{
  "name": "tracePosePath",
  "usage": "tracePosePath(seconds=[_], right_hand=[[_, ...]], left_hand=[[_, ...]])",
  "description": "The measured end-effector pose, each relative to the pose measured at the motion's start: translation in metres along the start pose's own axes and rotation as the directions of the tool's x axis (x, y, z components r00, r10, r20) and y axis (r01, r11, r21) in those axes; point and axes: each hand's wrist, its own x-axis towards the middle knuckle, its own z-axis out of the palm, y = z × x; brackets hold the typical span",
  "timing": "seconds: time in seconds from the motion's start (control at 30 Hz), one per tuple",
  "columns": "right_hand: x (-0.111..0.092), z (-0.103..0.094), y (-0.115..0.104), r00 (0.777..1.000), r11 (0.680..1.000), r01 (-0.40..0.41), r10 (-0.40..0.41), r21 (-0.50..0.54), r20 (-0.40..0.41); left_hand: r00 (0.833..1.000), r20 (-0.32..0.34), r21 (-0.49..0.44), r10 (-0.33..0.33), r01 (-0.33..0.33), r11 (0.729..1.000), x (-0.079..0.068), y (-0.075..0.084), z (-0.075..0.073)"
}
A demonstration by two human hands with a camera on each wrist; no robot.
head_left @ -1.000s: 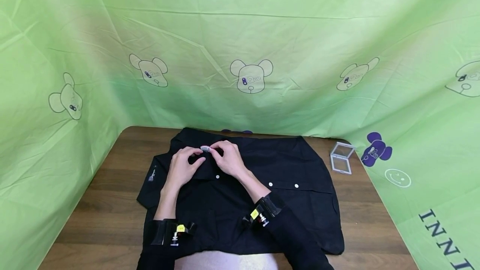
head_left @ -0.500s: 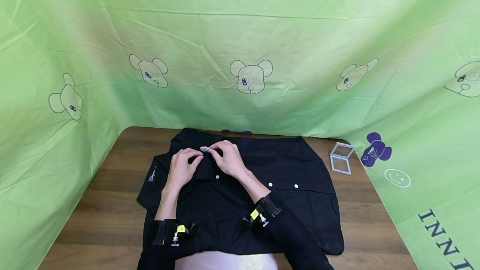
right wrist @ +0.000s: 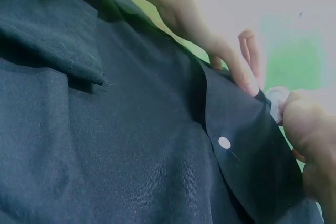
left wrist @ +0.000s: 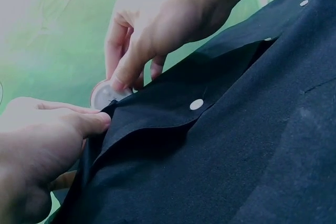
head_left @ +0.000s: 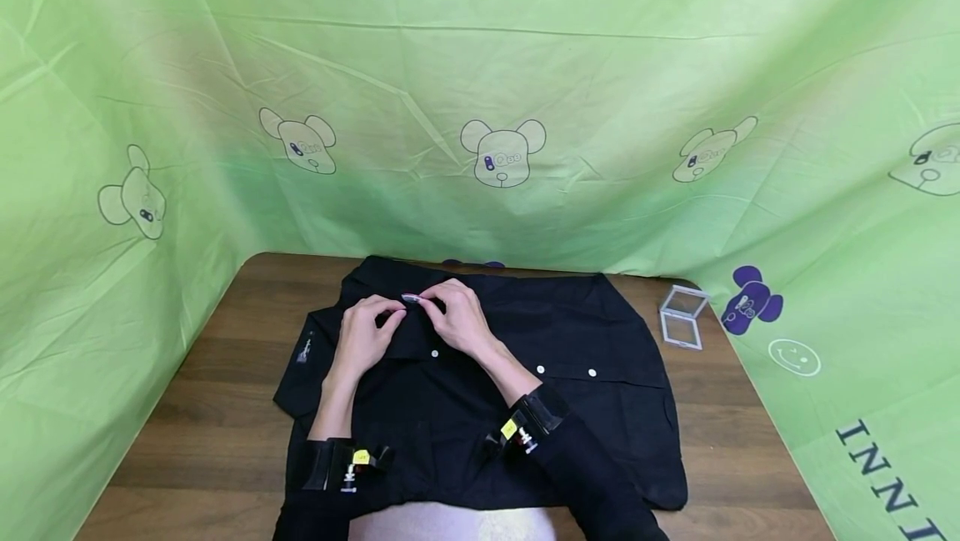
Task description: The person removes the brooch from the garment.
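A black shirt (head_left: 480, 420) with white buttons lies spread out. Near its far left part, my left hand (head_left: 365, 334) pinches a raised fold of the cloth between thumb and fingers, as the left wrist view shows. My right hand (head_left: 459, 320) pinches a round badge (left wrist: 101, 97) by its edge, with the grey back facing the left wrist camera. The badge stands right at the cloth's folded edge, close to the left fingertips. In the right wrist view, the right hand's fingers cover much of the badge (right wrist: 276, 103). A white button (left wrist: 197, 104) sits on the cloth nearby.
A small clear hinged case (head_left: 682, 316) lies unfolded at the right of the wooden table (head_left: 202, 416). A green curtain (head_left: 375, 66) with bear drawings surrounds the table at the back and sides. A printed sleeve (head_left: 303, 349) lies at the left.
The badge has tilted and now looks thinner, nearly edge-on, in the right fingers. My left thumb has drawn in towards its fingertips on the cloth. The shirt and case stay put.
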Motion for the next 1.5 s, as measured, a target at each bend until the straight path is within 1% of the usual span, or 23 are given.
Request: tracePosePath(seconds=[0.13,0.33,0.57,0.63,0.73,0.87,1.0,1.2,1.37,1.5], right_hand=[[-0.001,-0.001,0.002,1.000,1.000,-0.018,0.018,-0.007,0.014],[-0.001,-0.004,0.003,1.000,0.999,-0.005,0.005,-0.036,0.004],[-0.002,-0.008,0.004,1.000,0.998,-0.013,0.013,-0.054,-0.001],[-0.002,-0.009,0.005,1.000,0.998,-0.012,0.011,-0.060,-0.018],[-0.003,-0.009,0.006,0.998,0.998,-0.019,0.015,-0.060,-0.066],[-0.006,-0.012,0.008,0.991,0.998,-0.045,0.040,-0.042,-0.128],[-0.012,-0.020,0.012,0.987,0.997,-0.070,0.066,-0.018,-0.146],[-0.027,-0.039,0.019,0.983,0.995,-0.099,0.101,0.017,-0.153],[-0.040,-0.057,0.020,0.976,0.992,-0.113,0.122,0.061,-0.182],[-0.049,-0.071,0.022,0.972,0.989,-0.128,0.140,0.075,-0.187]], left_hand=[[1.000,-0.004,-0.005,0.008,-0.008,1.000,0.001,0.001,0.000],[1.000,-0.010,-0.003,0.010,-0.010,1.000,0.001,0.000,0.001],[1.000,0.013,-0.004,0.001,-0.001,1.000,0.001,0.002,0.002],[1.000,0.019,-0.005,-0.004,0.004,1.000,0.001,0.003,0.002],[1.000,0.018,-0.007,-0.011,0.011,1.000,0.001,0.004,0.002],[1.000,0.011,-0.005,-0.007,0.007,1.000,0.000,0.002,0.003],[1.000,0.018,0.007,-0.011,0.011,1.000,-0.002,0.001,0.002],[0.997,0.054,0.038,-0.053,0.051,0.998,-0.006,0.000,0.001],[0.997,0.069,0.097,-0.027,0.020,0.995,-0.007,0.000,0.001],[0.996,0.094,0.119,-0.006,-0.005,0.993,-0.004,0.008,0.003]])
